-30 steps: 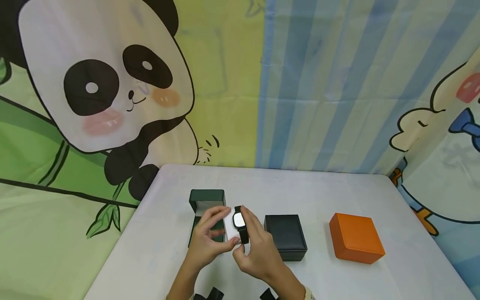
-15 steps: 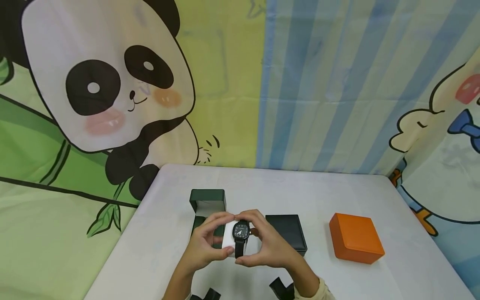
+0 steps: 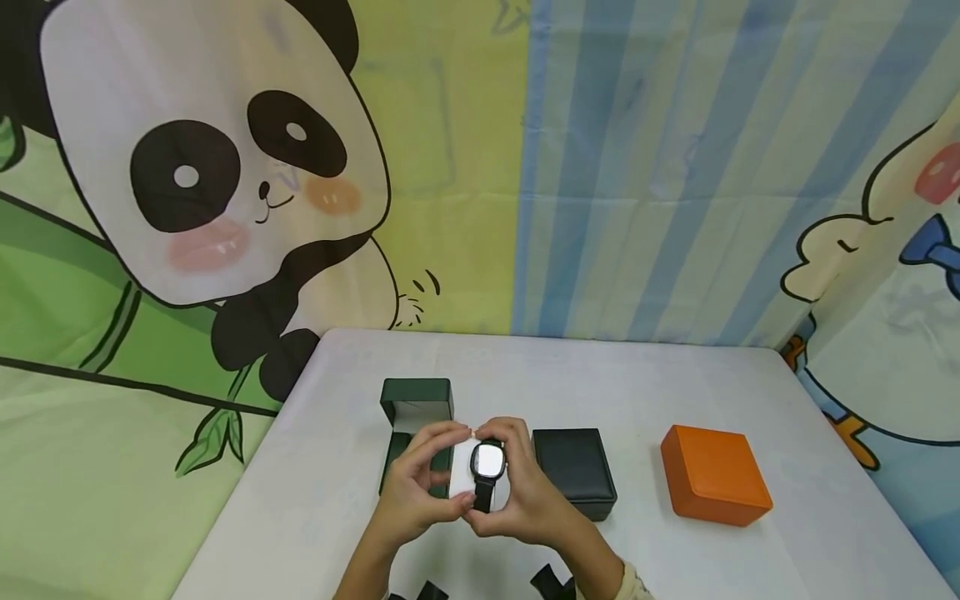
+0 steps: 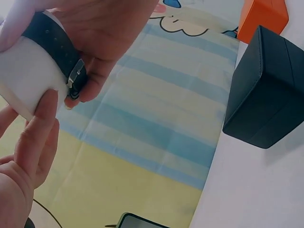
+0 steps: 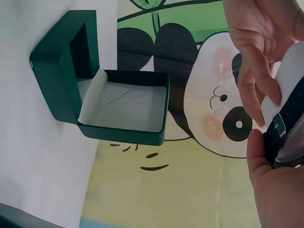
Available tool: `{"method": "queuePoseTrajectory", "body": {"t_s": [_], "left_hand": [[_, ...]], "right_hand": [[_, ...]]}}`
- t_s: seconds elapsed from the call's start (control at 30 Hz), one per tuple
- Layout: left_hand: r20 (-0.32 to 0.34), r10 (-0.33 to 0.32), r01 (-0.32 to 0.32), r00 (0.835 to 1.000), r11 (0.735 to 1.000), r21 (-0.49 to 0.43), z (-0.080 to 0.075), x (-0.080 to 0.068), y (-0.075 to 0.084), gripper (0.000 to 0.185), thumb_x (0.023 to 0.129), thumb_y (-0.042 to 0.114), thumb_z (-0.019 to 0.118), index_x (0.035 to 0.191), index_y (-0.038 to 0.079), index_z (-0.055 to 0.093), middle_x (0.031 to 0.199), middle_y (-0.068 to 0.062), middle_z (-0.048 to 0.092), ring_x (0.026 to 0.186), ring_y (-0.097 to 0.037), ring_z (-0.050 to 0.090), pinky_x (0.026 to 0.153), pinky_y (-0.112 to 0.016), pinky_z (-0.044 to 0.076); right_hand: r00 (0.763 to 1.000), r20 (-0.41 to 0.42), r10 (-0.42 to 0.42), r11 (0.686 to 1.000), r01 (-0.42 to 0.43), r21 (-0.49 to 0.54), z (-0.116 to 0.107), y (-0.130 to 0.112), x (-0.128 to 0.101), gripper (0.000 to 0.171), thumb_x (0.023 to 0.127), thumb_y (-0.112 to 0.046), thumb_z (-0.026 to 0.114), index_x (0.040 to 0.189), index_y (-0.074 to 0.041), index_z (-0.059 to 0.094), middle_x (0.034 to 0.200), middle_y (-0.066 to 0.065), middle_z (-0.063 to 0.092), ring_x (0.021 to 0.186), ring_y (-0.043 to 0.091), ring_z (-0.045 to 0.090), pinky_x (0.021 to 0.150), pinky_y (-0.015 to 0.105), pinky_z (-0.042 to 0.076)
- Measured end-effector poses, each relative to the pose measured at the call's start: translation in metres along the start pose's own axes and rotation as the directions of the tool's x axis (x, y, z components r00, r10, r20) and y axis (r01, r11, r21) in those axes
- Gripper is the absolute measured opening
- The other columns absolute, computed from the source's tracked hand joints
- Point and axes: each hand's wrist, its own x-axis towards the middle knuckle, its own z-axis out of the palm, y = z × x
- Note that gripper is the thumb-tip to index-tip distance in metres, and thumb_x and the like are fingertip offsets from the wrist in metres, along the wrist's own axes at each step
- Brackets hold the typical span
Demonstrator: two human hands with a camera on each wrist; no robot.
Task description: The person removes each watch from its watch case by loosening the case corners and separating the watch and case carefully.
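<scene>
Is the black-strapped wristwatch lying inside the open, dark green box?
No, the left hand and the right hand hold the black-strapped wristwatch outside the open, dark green box.

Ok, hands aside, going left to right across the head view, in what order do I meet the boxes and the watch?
Open green box → watch → black box → orange box.

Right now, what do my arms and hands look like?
Your left hand and right hand wear no gloves. A pale yellow sleeve shows on your right arm; whether the left arm has one is hard to tell. Dark, angular pieces show beside both arms.
</scene>
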Motion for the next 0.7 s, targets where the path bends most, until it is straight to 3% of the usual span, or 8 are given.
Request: {"method": "queuePoseTrajectory", "body": {"t_s": [0.17, 0.33, 0.5, 0.7], "left_hand": [[-0.011, -0.004, 0.004, 1.0, 0.999, 0.053, -0.002, -0.001, 0.002, 0.063, 0.064, -0.015, 0.071, 0.123, -0.007, 0.051, 0.122, -0.023, 0.043, 0.113, -0.009, 0.049, 0.071, -0.032, 0.056], [-0.02, 0.017, -0.013, 1.0, 0.989, 0.147, -0.004, -0.002, 0.002, 0.065, 0.063, -0.011, 0.075, 0.124, -0.002, 0.053, 0.121, -0.023, 0.045, 0.11, -0.007, 0.05, 0.068, -0.029, 0.056], [-0.024, 0.027, -0.022, 0.999, 0.977, 0.212, -0.004, -0.001, 0.0, 0.066, 0.063, -0.006, 0.077, 0.125, 0.0, 0.054, 0.12, -0.023, 0.046, 0.108, -0.007, 0.05, 0.067, -0.028, 0.056], [-0.013, -0.027, 0.029, 1.0, 0.981, 0.193, -0.007, 0.0, 0.001, 0.062, 0.065, -0.005, 0.077, 0.123, -0.001, 0.055, 0.121, -0.02, 0.047, 0.107, -0.009, 0.052, 0.068, -0.031, 0.056]], "right_hand": [[0.999, 0.023, 0.036, 0.995, -0.034, -0.091, -0.002, -0.005, -0.001, 0.076, 0.076, -0.025, 0.069, 0.138, -0.013, 0.026, 0.133, 0.007, 0.031, 0.115, 0.018, 0.041, 0.09, 0.03, 0.046], [0.996, 0.03, 0.082, 0.987, -0.077, -0.145, -0.003, -0.011, 0.0, 0.093, 0.071, -0.013, 0.068, 0.146, -0.012, 0.014, 0.147, 0.006, 0.025, 0.122, 0.018, 0.044, 0.093, 0.034, 0.047], [0.993, 0.015, 0.113, 0.983, -0.11, -0.148, -0.001, -0.014, 0.002, 0.1, 0.064, -0.006, 0.062, 0.147, -0.008, 0.006, 0.151, 0.009, 0.019, 0.126, 0.019, 0.041, 0.093, 0.037, 0.047], [0.991, 0.063, 0.12, 0.988, -0.113, -0.104, -0.003, -0.014, 0.002, 0.097, 0.064, -0.003, 0.06, 0.146, -0.008, 0.008, 0.151, 0.01, 0.018, 0.126, 0.025, 0.041, 0.093, 0.036, 0.046]]}}
